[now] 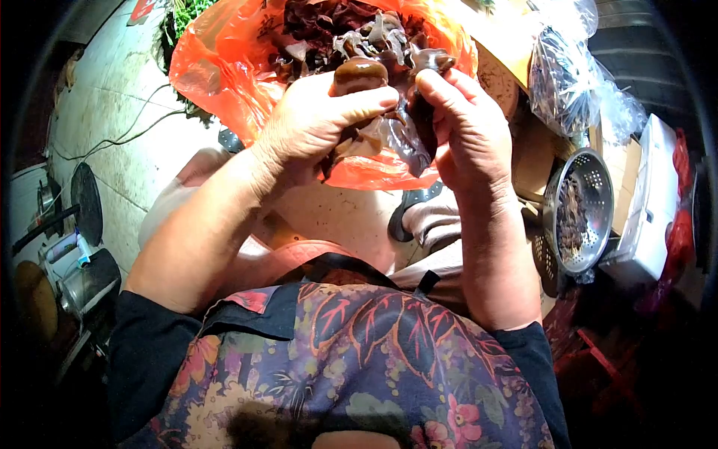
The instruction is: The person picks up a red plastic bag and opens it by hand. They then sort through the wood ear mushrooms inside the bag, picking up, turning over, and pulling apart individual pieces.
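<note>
Both hands grip a dark brown, glossy, wavy piece of wood ear fungus (400, 138) over an orange-red plastic bag (217, 63). My left hand (310, 116) is closed on its left part, thumb laid across the top. On the other side, my right hand (471, 123) pinches the fungus between thumb and fingers. Behind the hands, the open bag holds a heap of more dark wood ear (329, 26). Some of the fingers are hidden behind the fungus.
A metal colander (602, 187) with dark brown strips in it stands at right, beside a white box (643, 202). Clear plastic bags (565, 82) lie at upper right. Green leaves (187, 15) show at upper left, and a cord (123, 142) runs over the tiled floor. Metal pots (82, 288) stand at left.
</note>
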